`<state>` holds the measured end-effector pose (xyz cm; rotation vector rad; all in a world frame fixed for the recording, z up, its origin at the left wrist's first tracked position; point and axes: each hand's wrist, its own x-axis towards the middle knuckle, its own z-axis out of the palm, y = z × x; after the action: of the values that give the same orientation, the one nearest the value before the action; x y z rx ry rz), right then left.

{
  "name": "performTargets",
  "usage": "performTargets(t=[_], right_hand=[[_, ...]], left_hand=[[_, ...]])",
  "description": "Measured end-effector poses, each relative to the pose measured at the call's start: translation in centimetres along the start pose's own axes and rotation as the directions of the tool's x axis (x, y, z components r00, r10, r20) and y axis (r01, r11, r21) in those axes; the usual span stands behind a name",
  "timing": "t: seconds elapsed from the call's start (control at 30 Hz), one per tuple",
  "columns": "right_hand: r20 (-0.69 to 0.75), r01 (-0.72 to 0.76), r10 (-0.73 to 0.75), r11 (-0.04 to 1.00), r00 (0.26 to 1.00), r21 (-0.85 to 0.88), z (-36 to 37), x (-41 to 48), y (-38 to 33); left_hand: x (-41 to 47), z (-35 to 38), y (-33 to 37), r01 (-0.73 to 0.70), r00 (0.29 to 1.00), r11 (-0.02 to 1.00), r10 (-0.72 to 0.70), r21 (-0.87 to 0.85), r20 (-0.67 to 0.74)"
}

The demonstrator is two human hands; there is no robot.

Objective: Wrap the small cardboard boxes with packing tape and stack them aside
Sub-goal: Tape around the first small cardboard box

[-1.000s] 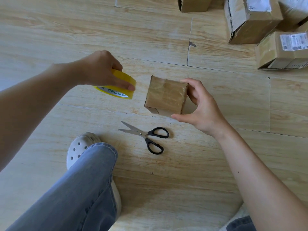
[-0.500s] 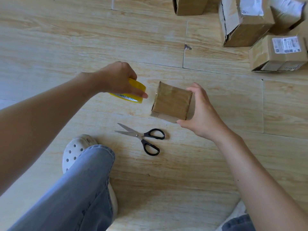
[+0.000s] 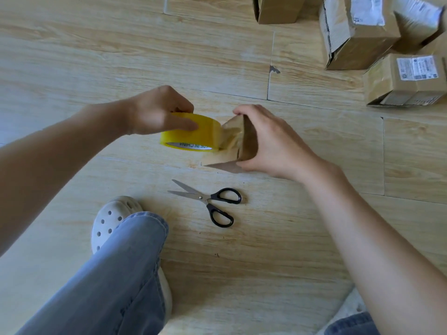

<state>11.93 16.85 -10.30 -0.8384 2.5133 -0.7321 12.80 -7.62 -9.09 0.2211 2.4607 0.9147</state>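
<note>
The tape roll (image 3: 191, 136) is being gripped by the left hand (image 3: 157, 112) and laid against the small box (image 3: 232, 141), which is being clasped in the right hand (image 3: 268, 143). Wrapping is judged under way; cutting and stacking are judged outstanding.

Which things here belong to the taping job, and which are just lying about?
In the job: yellow tape roll, held by left hand; small cardboard box, held by right hand; cardboard boxes top right.
Lying about: scissors, untouched on floor.
</note>
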Motion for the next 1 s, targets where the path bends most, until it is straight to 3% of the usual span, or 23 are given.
performTargets(t=[0.13, 0.3, 0.43, 0.6, 0.7, 1.0], right_hand=[[-0.054, -0.042, 0.054, 0.980, 0.997, 0.196, 0.9, -1.8, 1.2], [-0.125, -0.060, 0.100, 0.955, 0.987, 0.292, 3.0, -2.3, 1.9], [-0.151, -0.044, 0.097, 0.946, 0.984, 0.322, 3.8, -2.6, 2.3], [-0.149, -0.079, 0.131, 0.948, 0.980, 0.309, 3.9, -3.3, 3.7], [-0.125, -0.140, 0.182, 0.948, 0.975, 0.285, 4.1, -4.1, 5.1], [-0.132, -0.165, 0.218, 0.930, 0.967, 0.330, 5.5, -4.1, 6.1]], left_hand=[[-1.0, -1.3, 0.9, -0.040, 0.999, 0.999, 0.039, -0.035, -0.007], [-0.6, -1.2, 1.3, -0.067, 0.995, 0.976, 0.082, 0.209, -0.062], [-0.9, -1.2, 0.0, 0.081, 0.987, 0.895, -0.010, 0.439, -0.162], [-0.7, -0.2, 0.1, 0.095, 0.989, 0.953, -0.058, 0.288, -0.136], [-0.3, 0.1, 0.7, 0.032, 0.998, 0.977, -0.019, 0.210, -0.064], [0.5, 0.9, 1.7, 0.077, 0.996, 0.988, -0.069, 0.136, -0.058]])
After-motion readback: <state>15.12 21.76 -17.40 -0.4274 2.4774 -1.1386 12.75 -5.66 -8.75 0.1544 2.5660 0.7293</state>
